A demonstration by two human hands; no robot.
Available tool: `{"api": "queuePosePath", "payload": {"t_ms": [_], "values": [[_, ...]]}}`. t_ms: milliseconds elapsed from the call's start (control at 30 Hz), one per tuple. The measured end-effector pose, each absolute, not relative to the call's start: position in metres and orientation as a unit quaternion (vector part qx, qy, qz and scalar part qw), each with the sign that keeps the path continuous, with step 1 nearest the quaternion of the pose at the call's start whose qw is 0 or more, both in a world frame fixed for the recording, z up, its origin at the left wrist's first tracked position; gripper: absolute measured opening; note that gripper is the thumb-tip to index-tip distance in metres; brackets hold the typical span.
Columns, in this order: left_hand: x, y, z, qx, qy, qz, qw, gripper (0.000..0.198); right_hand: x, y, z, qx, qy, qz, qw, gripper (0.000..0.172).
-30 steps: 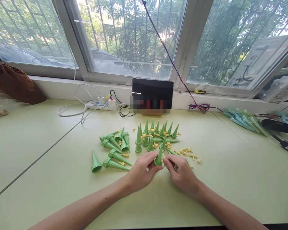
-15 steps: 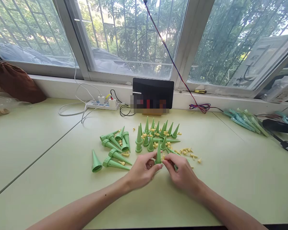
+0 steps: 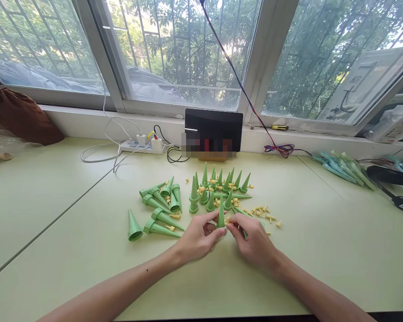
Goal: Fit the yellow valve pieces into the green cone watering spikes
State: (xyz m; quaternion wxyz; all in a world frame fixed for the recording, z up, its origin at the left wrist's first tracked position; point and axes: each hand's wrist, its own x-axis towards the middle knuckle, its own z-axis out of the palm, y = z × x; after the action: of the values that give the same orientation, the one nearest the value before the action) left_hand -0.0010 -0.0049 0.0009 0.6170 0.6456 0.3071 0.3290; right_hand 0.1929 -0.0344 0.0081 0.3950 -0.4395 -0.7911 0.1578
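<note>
My left hand is closed around the lower part of a green plastic spike, which points upward. Close against the spike's right side, the fingertips of my right hand pinch a small yellow valve. Whether the valve sits inside the spike's hole is hidden by my fingers. Just beyond my hands stands a cluster of upright green spikes with yellow valves among them. More green spikes lie on their sides to the left, and one spike rests apart from them.
Loose yellow valves are scattered right of my hands. Behind the cluster a tablet leans by the windowsill. A power strip with cables is at back left. Bagged parts and a black strapped object lie far right.
Both hands keep their hold on the spike and valve with almost no movement. The whole view has shifted very slightly.
</note>
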Motion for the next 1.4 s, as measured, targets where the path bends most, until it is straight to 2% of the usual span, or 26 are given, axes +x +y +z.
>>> {"api": "queuePosePath", "payload": {"t_ms": [400,533,767,1000,1233,1400], "values": [[0.0,-0.006,0.006,0.675,0.31,0.337,0.579,0.022,0.19,-0.035,0.012,-0.449,-0.784,0.167,0.394,0.025],[0.0,-0.005,0.002,0.699,0.325,0.336,0.542,0.024,0.191,-0.036,0.012,-0.449,-0.785,0.166,0.393,0.027],[0.0,-0.004,0.002,0.757,0.329,0.368,0.428,0.015,0.191,-0.035,0.011,-0.452,-0.784,0.168,0.391,0.026],[0.0,-0.004,0.005,0.767,0.331,0.362,0.413,0.011,0.19,-0.036,0.012,-0.451,-0.779,0.174,0.399,0.026],[-0.001,-0.005,0.009,0.758,0.335,0.347,0.439,0.021,0.19,-0.036,0.012,-0.459,-0.767,0.186,0.407,0.027],[-0.003,-0.004,0.013,0.778,0.366,0.369,0.353,0.025,0.191,-0.035,0.013,-0.482,-0.74,0.194,0.427,0.024]]}}
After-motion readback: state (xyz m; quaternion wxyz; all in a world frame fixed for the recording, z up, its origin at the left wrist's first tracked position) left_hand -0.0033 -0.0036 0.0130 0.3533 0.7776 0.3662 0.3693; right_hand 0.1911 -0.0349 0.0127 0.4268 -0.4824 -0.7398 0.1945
